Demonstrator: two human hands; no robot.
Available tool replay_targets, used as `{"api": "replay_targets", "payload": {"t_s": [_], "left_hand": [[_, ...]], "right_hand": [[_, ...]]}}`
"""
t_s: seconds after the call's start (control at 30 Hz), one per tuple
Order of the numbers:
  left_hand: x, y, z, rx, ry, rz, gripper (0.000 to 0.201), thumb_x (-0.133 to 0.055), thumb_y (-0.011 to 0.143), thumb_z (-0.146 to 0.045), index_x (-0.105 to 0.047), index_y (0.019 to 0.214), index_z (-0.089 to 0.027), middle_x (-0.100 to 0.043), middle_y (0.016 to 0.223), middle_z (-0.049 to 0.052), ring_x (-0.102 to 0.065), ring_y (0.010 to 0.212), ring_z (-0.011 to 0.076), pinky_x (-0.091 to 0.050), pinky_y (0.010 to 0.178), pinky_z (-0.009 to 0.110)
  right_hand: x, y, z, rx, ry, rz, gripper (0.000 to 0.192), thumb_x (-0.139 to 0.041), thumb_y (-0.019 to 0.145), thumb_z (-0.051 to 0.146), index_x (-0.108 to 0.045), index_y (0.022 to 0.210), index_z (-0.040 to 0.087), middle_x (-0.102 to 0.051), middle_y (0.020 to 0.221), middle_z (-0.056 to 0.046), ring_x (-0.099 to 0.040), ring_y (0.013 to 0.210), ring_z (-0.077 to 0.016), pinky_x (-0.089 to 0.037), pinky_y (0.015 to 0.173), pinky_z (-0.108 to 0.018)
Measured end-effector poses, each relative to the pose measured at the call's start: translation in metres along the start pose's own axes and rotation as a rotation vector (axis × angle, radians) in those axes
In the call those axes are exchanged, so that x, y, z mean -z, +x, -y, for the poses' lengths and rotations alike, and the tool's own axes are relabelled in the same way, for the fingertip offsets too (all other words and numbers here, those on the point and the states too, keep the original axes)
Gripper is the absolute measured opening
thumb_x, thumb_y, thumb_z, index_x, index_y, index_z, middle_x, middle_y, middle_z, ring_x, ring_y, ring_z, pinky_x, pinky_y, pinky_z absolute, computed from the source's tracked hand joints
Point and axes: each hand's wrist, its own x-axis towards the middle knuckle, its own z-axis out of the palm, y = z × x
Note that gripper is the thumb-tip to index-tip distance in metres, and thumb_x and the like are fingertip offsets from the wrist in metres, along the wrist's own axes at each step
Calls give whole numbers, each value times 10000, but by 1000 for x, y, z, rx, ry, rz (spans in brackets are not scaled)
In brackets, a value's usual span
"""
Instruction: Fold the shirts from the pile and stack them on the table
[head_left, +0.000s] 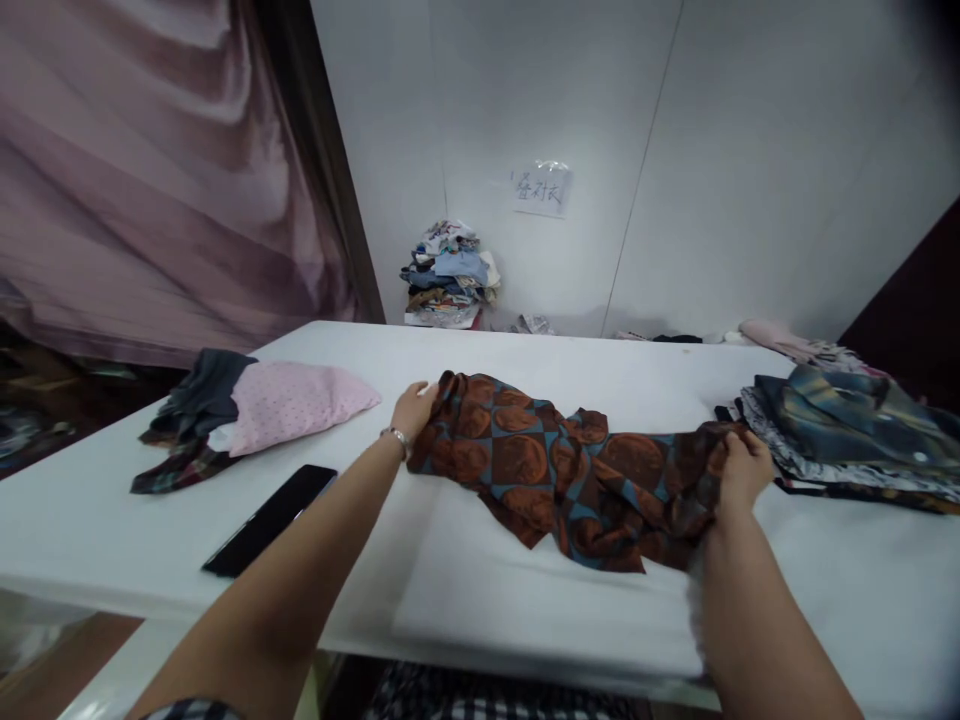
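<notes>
A brown and teal patterned shirt point(525, 455) lies bunched and stretched sideways across the white table point(465, 580). With its fingers closed, my left hand point(414, 410) grips the shirt's left end. At the opposite end, my right hand point(744, 468) pinches the cloth beside a stack of folded shirts point(862, 425). Between the hands the fabric is wrinkled, and its lower edge hangs loosely on the tabletop. Parts of my fingers are hidden behind the cloth.
On the left lie a pink dotted garment point(300, 400), dark clothes point(202, 395) and a black phone point(270, 520). A clothes pile point(450, 275) stands behind the table by the wall, under a handwritten sign point(541, 190). A pink curtain point(150, 180) hangs at left.
</notes>
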Motion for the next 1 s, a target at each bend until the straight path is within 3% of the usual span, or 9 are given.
{"api": "replay_targets", "payload": {"t_s": [0.1, 0.2, 0.4, 0.5, 0.6, 0.73, 0.87, 0.93, 1.0], "left_hand": [[-1, -15, 27, 37, 105, 74, 368, -579, 786, -354, -637, 1087, -150, -687, 1123, 136, -620, 1069, 280, -447, 929, 359], [1, -18, 39, 54, 168, 122, 370, -643, 726, -336, -635, 1064, -188, -679, 1143, 122, -606, 1092, 289, -434, 930, 364], [-5, -1, 43, 193, 151, 180, 228, -721, 609, -267, -648, 807, -180, -704, 1005, 157, -593, 1108, 355, -452, 889, 412], [-3, 1, 34, 243, 3, 290, 92, -684, 652, -264, -634, 685, -194, -728, 853, 107, -646, 1016, 318, -494, 822, 370], [8, -11, 18, 240, -237, 406, 169, -564, 769, -322, -659, 808, -187, -741, 889, 83, -675, 961, 262, -531, 783, 342], [19, -53, -5, 187, -570, 487, 314, -445, 831, -390, -632, 989, -194, -727, 1041, 77, -661, 1025, 229, -540, 853, 346], [11, -119, -25, 178, -773, 568, 285, -543, 762, -488, -624, 933, -275, -730, 968, 51, -690, 908, 237, -557, 809, 377], [9, -149, -34, 116, -768, 651, 210, -586, 744, -501, -631, 837, -318, -719, 843, 35, -696, 790, 229, -557, 735, 371], [14, -170, -38, -55, -658, 727, 161, -572, 780, -500, -641, 769, -355, -695, 773, 30, -687, 756, 222, -543, 698, 361]], "right_hand": [[-12, -28, 22, 183, -97, -6, 293, -573, 728, 369, -668, 912, 162, -682, 887, -78, -626, 870, -249, -498, 820, -430], [-19, -52, 31, 263, -187, 223, 310, -565, 780, 386, -687, 951, 157, -707, 951, -100, -651, 877, -242, -513, 822, -405], [-30, -78, 33, 212, -227, 719, 328, -616, 769, 466, -696, 935, 194, -725, 834, -64, -684, 810, -226, -549, 803, -373], [-36, -98, 56, 97, -208, 923, 334, -622, 774, 482, -700, 933, 200, -726, 838, -68, -683, 766, -213, -568, 729, -346], [-43, -126, 86, -24, -155, 1146, 345, -619, 795, 481, -693, 983, 201, -720, 890, -72, -674, 761, -197, -567, 742, -357], [-57, -173, 107, -114, -55, 1319, 489, -648, 802, 403, -571, 1263, 258, -674, 1118, -80, -658, 924, -205, -519, 887, -431], [-76, -227, 102, -119, 79, 1368, 821, -787, 660, 285, -430, 1399, 316, -564, 1327, -71, -555, 1172, -263, -423, 1019, -496], [-81, -248, 97, -126, 146, 1371, 666, -808, 618, 266, -594, 1247, 312, -641, 1211, -43, -566, 1151, -284, -430, 1022, -487], [-81, -258, 94, -154, 171, 1342, 350, -768, 668, 304, -705, 1012, 320, -708, 1015, -17, -610, 1061, -289, -467, 989, -478]]}}
